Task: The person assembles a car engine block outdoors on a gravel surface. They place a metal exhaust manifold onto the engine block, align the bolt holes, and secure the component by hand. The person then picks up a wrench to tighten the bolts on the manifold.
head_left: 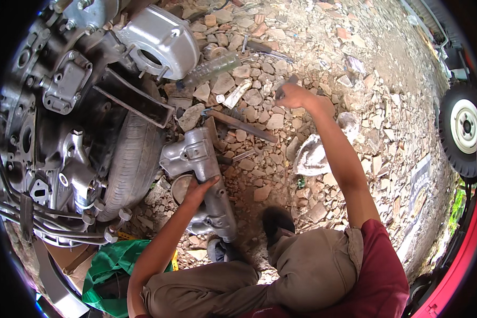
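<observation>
A silvery cast-metal engine part, like a manifold (217, 204), stands on the stony ground in front of me. My left hand (197, 190) is closed round its middle, thumb across the top. Farther off to the right, my right hand (297, 98) reaches out over the rubble with its fingers curled. A small dark flat piece (292, 79) shows at its fingertips; its kind I cannot make out. Left of that hand lie a brown-handled hammer-like tool (241, 125) and a crumpled white tube (237, 94). A whitish crumpled cloth or bag (312, 155) rests below my right forearm.
To the left sit a large engine (53, 143), a tyre (135, 159) and a silver housing (161, 40). A clear bottle (214, 68) and slim hand tools (270, 50) lie beyond. A green bag (111, 265) is at lower left, a red vehicle with a wheel (465, 127) at right.
</observation>
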Motion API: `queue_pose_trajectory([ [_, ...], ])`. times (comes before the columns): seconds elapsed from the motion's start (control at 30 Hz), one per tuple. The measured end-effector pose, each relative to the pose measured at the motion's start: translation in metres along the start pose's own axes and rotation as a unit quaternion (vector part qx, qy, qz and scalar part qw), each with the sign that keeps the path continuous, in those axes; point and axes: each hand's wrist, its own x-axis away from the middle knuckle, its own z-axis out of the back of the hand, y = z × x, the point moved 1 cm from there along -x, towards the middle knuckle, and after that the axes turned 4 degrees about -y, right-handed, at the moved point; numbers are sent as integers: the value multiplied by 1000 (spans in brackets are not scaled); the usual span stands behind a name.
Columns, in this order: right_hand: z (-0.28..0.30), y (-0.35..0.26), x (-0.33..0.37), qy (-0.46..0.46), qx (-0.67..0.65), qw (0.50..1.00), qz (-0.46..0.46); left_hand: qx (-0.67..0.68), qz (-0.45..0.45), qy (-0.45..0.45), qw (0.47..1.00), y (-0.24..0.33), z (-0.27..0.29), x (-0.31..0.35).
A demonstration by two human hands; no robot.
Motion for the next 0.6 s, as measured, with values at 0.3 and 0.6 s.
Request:
queue_pose_trajectory([
  [0.3,-27,-11,-14,32,-640,767,-29,-3,2,-12,1000,0,-2,-1],
  [0.6,-23,12,-41,155,-330,930,-50,-32,14,-25,999,-3,5,-4],
])
